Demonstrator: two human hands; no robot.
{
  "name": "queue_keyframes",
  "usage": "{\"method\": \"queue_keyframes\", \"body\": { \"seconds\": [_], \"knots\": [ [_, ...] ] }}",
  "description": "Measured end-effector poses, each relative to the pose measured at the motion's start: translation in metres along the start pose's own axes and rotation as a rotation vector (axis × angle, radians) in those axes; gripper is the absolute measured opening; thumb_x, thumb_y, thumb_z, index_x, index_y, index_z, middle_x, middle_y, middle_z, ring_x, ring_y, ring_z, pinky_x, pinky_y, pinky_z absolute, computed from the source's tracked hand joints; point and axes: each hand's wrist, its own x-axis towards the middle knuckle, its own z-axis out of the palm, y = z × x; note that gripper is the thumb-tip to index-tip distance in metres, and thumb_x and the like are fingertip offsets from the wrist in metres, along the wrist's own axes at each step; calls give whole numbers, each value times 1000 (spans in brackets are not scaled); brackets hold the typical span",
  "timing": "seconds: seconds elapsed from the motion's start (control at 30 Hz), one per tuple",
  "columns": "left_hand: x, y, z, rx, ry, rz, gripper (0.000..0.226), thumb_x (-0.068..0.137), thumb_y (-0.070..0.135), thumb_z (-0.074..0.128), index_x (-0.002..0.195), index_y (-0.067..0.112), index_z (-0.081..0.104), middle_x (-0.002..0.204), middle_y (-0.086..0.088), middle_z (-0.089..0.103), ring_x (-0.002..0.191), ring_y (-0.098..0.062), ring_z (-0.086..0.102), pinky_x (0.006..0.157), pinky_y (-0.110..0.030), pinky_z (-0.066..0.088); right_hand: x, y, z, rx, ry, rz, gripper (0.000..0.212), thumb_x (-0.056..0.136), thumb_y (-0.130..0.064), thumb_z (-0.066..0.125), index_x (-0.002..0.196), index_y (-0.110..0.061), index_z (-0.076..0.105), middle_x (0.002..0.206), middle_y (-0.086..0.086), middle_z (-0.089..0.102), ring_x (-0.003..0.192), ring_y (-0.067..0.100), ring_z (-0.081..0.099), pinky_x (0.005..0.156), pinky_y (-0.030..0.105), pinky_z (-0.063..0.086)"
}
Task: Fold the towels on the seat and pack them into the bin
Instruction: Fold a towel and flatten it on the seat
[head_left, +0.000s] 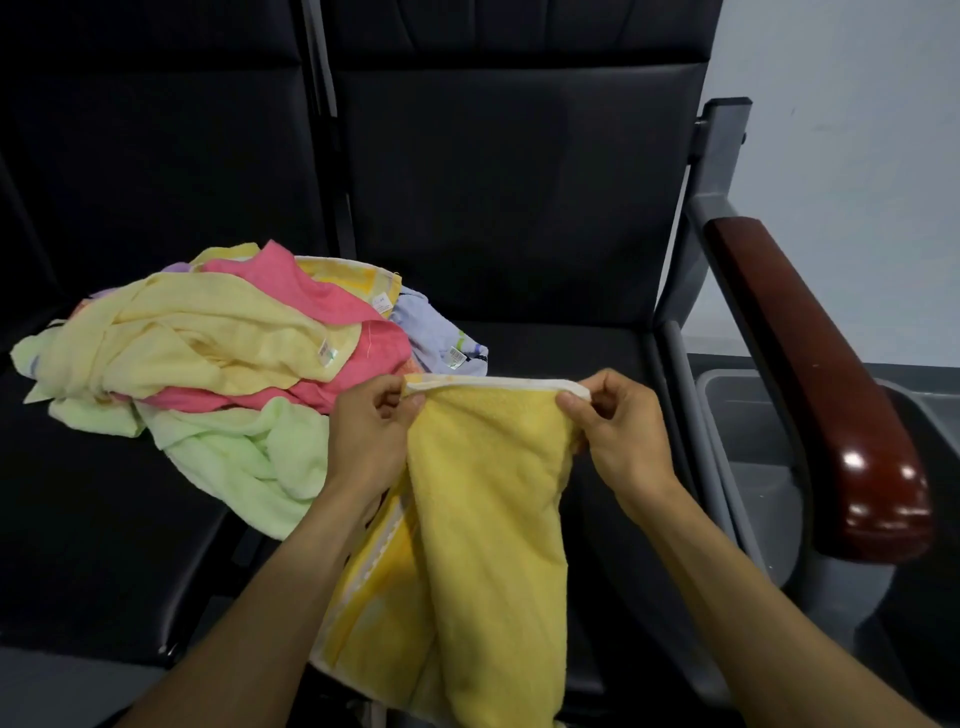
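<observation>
Black seats (530, 218) carrying a heap of towels (218, 353)

Two dark padded seats are standing side by side, a narrow gap running between them. The loose heap is lying across both cushions, mostly on the left one: pale yellow towels on top, a pink one (332, 306) under them, green ones (249, 457) spilling toward the front edge, and a lilac one (441, 338) resting on the right cushion.

No text can be read: small sewn tags show on the pale yellow towel (325, 354), the patterned yellow towel (383, 302) and the lilac towel (456, 356) in the pile, but their print is too blurred to make out.
</observation>
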Motion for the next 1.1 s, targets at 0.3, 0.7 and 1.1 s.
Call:
{"method": "queue_keyframes", "body": {
  "seconds": [0.3, 0.7, 1.1],
  "knots": [
    [-37, 77, -25, -36, 27, 121, 14, 93, 13, 62, 84, 5, 68, 82, -18, 67, 70, -21, 58, 68, -40, 48, -44, -72, -31, 62, 84, -147, 13, 91, -17, 72, 81, -12, 66, 69, -1, 69, 61, 6, 62, 52, 19, 48],
    [-65, 174, -83, 89, 227, 382, 15, 95, 6, 63, 83, 13, 66, 74, 6, 64, 68, -7, 57, 58, -15, 39, -74, -187, -69, -202, 48, -528, 23, 91, -21, 72, 75, -14, 58, 72, 1, 67, 64, 9, 58, 58, 21, 47],
    [-63, 176, -81, 153, 176, 350, 14, 95, 12, 66, 81, 12, 65, 74, 2, 65, 67, -15, 58, 57, -27, 42, -69, -182, -69, -226, 55, -496, 23, 96, -16, 64, 77, -15, 53, 71, 4, 66, 61, 13, 64, 58, 36, 57]
  ]
}}
